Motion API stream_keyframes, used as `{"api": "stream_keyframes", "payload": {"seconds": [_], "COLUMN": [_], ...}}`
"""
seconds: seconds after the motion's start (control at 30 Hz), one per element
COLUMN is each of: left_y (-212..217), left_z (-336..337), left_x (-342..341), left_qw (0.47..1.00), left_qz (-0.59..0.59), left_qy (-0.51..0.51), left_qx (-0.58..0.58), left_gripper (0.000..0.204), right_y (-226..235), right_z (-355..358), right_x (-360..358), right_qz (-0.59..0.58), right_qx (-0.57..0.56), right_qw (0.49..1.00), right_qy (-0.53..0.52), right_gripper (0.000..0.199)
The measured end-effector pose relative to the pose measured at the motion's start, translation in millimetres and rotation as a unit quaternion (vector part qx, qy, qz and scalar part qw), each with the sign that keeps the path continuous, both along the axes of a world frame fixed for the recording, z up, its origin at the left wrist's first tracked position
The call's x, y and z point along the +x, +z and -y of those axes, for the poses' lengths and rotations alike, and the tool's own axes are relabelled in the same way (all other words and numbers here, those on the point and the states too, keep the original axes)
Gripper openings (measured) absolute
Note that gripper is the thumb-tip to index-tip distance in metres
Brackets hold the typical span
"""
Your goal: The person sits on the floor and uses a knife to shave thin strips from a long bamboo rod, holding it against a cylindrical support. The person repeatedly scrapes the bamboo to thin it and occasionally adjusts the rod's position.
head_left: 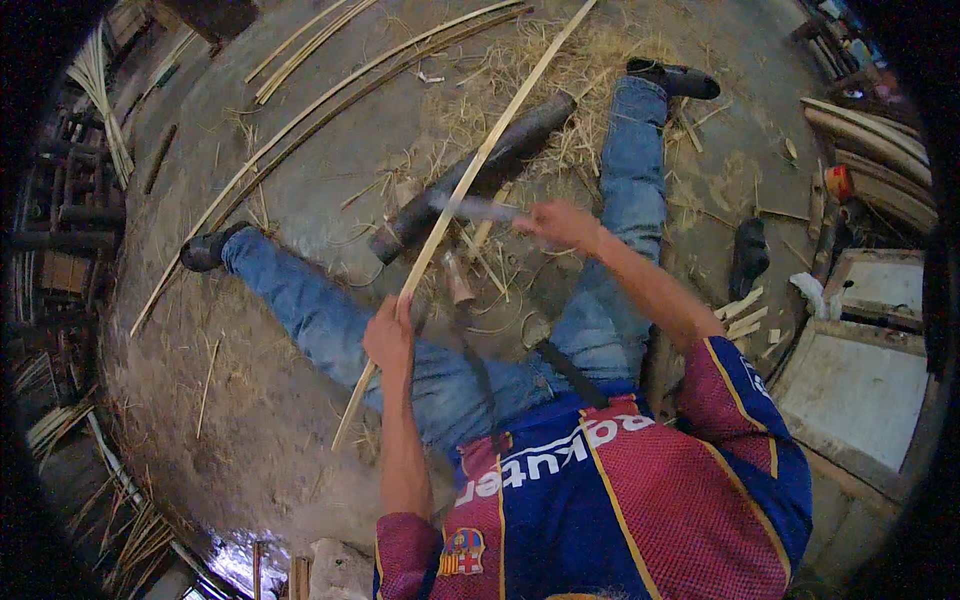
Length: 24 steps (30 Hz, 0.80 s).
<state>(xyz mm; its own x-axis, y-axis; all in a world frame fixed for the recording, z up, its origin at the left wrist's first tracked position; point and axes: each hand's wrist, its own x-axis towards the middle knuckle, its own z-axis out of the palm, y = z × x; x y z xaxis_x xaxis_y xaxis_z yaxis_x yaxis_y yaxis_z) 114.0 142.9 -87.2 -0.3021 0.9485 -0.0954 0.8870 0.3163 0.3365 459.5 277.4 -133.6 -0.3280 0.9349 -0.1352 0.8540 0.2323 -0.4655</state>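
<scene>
My left hand point(390, 335) grips a long pale bamboo strip point(480, 160) that runs from my lap up and away across the floor. My right hand point(560, 225) holds a large knife point(475, 207), its blade laid across the strip above a dark log point(480, 175) that lies between my spread legs. I sit on the ground in blue jeans and dark shoes. Thin shavings and straw-like scraps cover the floor around the log.
Several long bamboo strips point(300, 110) lie on the concrete floor at the upper left. Split bamboo pieces point(870, 140) are stacked at the right, next to a grey box point(860, 390) and short offcuts point(742, 315). Bundles of thin slats point(95, 80) lean at the far left.
</scene>
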Motion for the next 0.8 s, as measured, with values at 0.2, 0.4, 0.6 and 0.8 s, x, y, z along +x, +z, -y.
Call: {"api": "stream_keyframes", "payload": {"seconds": [0.2, 0.4, 0.6, 0.8], "left_y": [-6, 0, 7, 69], "left_z": [3, -1, 2, 3], "left_x": [-1, 0, -17, -74], "left_qw": [1.000, 0.999, 0.994, 0.946], "left_qz": [0.007, 0.035, 0.078, 0.229], "left_qy": [0.000, 0.001, -0.022, 0.015], "left_qx": [-0.006, -0.008, -0.068, -0.230], "left_gripper": [0.045, 0.040, 0.038, 0.034], "right_y": [-1, -10, -4, -21], "right_z": [-6, -38, -38, -26], "right_x": [-6, 28, 20, 15], "right_qz": [-0.036, -0.019, -0.013, -0.160], "right_qx": [0.004, 0.033, 0.046, -0.075], "right_qw": [0.999, 0.987, 0.991, 0.961], "right_qy": [-0.027, -0.153, -0.128, -0.212], "right_gripper": [0.069, 0.064, 0.064, 0.061]}}
